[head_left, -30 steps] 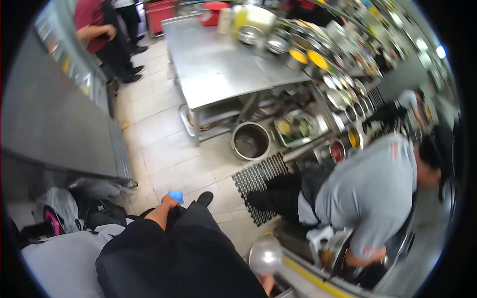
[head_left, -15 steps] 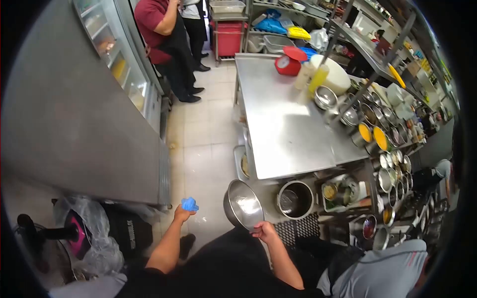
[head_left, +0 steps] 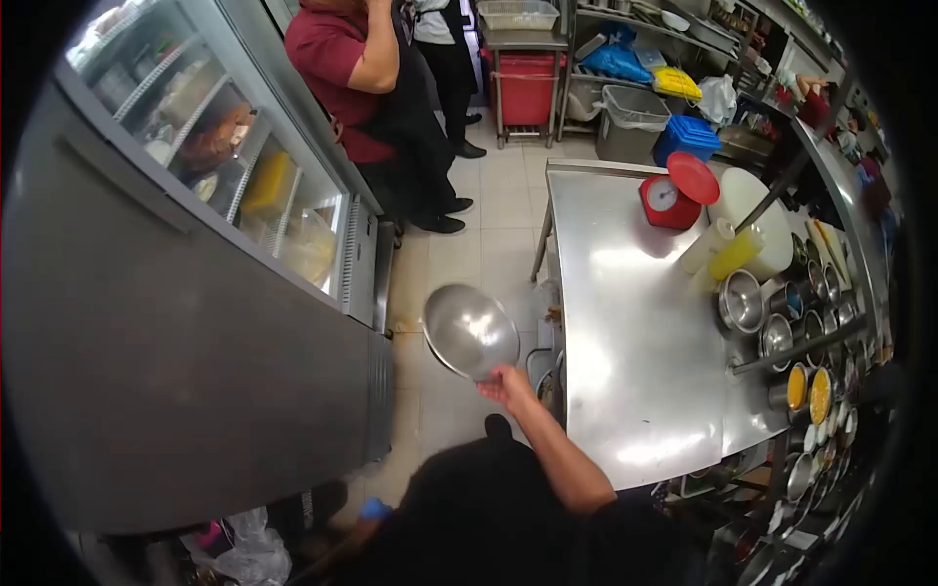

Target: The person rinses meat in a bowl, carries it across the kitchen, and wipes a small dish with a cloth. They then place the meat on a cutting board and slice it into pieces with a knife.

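Right hand grips rim of steel bowl, mid-carry beside tabletop; left hand clutches blue wad (set-down needs bare steel)

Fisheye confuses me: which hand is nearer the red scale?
Right. The right hand, holding the steel bowl, is beside the table, below-left of the red scale; the left hand, clutching a blue wad, hangs low, farther off.

The right hand grips a steel bowl by its rim, beside the steel table.
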The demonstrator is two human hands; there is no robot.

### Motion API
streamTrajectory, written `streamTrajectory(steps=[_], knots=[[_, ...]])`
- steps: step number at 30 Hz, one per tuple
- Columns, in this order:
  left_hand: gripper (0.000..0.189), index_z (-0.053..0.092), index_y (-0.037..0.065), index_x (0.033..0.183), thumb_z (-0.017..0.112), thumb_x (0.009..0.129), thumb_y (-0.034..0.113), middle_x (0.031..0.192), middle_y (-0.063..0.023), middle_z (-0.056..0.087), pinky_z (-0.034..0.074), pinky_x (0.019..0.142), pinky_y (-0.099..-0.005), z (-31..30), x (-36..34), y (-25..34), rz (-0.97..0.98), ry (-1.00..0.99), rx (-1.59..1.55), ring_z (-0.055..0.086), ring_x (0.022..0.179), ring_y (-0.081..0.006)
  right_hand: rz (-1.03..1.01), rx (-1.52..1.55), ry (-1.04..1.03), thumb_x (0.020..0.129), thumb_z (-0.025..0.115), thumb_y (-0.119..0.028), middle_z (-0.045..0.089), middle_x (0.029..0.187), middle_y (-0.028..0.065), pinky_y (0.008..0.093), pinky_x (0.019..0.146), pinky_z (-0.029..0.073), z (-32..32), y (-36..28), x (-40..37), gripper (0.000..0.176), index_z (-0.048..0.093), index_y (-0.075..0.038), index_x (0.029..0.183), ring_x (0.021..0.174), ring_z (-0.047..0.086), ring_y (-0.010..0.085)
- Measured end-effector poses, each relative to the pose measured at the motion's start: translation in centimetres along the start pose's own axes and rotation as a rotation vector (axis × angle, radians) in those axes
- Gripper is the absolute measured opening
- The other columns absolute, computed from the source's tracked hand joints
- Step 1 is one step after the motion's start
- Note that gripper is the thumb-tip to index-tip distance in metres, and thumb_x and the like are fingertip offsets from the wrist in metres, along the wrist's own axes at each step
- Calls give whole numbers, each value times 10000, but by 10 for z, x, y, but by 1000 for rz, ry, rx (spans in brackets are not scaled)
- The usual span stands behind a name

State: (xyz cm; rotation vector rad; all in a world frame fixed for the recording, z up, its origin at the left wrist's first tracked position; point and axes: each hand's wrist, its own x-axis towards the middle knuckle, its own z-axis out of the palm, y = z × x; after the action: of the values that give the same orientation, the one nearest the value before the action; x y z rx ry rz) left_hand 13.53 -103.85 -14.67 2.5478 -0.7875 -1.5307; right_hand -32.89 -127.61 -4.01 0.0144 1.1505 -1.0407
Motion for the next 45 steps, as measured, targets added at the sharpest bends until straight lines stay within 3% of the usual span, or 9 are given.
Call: streamTrajectory(steps=[7, 12, 18, 26, 30, 31, 32, 38, 45], knots=[[345, 663, 54, 1066, 765, 764, 186, 919, -67, 688, 526, 738, -342, 42, 19, 66, -54, -46, -119, 651, 833, -175, -378, -227, 130, 800, 577, -22, 642, 920, 185, 420, 644, 633, 60, -157, 96, 256, 557, 112, 1018, 715, 678, 268], [326, 674, 55, 1067, 749, 775, 180, 927, -66, 691, 521, 747, -349, 55, 117, 183, 12, -130, -91, 650, 833, -173, -389, -302, 248, 787, 584, -23, 640, 877, 157, 404, 605, 629, 78, -248, 164, 224, 565, 87, 982, 696, 665, 247], [306, 687, 55, 1069, 729, 789, 172, 938, -65, 694, 515, 758, -358, 60, 287, 445, 389, -241, -99, 649, 832, -169, -460, -218, 343, 812, 602, -68, 652, 894, 137, 391, 585, 614, 107, -348, 178, 226, 591, 68, 992, 681, 663, 236], [386, 719, 34, 1000, 835, 661, 177, 940, -74, 711, 517, 760, -336, 101, 261, 881, 389, -252, 126, 667, 786, -195, -648, -99, 631, 801, 609, -71, 691, 877, 131, 341, 597, 586, 40, -470, 181, 262, 637, 66, 1023, 719, 686, 215], [309, 707, 20, 886, 833, 665, 195, 774, -79, 678, 520, 623, -361, 142, 301, 963, 536, -64, 438, 648, 671, -202, -667, 26, 784, 786, 599, -61, 681, 851, 142, 326, 552, 585, -17, -529, 206, 257, 628, 95, 988, 662, 674, 219], [261, 672, 37, 751, 841, 663, 216, 641, -68, 633, 488, 518, -360, 146, 272, 987, 389, -87, 427, 615, 553, -188, -657, 30, 833, 785, 592, -59, 675, 837, 149, 317, 506, 577, -36, -538, 213, 256, 618, 105, 980, 635, 668, 222], [274, 625, 67, 660, 843, 670, 233, 557, -49, 581, 439, 447, -358, 157, 313, 987, 602, -76, 476, 564, 465, -177, -685, 69, 877, 775, 585, -50, 669, 815, 155, 324, 511, 591, -49, -547, 215, 249, 617, 104, 968, 611, 667, 227], [227, 649, 67, 805, 737, 770, 273, 700, -77, 629, 451, 489, -386, 181, 265, 1098, 603, -248, 546, 602, 558, -202, -795, 376, 1148, 790, 568, -56, 668, 843, 148, 318, 465, 578, -64, -603, 184, 247, 614, 81, 991, 627, 666, 205], [281, 672, 29, 928, 657, 817, 286, 827, -116, 677, 493, 570, -416, 280, 405, 1194, 1008, -446, 1051, 657, 677, -244, -1031, 190, 1490, 818, 573, -89, 572, 637, 58, 303, 371, 433, -98, -718, 157, 109, 555, 19, 829, 436, 531, 142]])
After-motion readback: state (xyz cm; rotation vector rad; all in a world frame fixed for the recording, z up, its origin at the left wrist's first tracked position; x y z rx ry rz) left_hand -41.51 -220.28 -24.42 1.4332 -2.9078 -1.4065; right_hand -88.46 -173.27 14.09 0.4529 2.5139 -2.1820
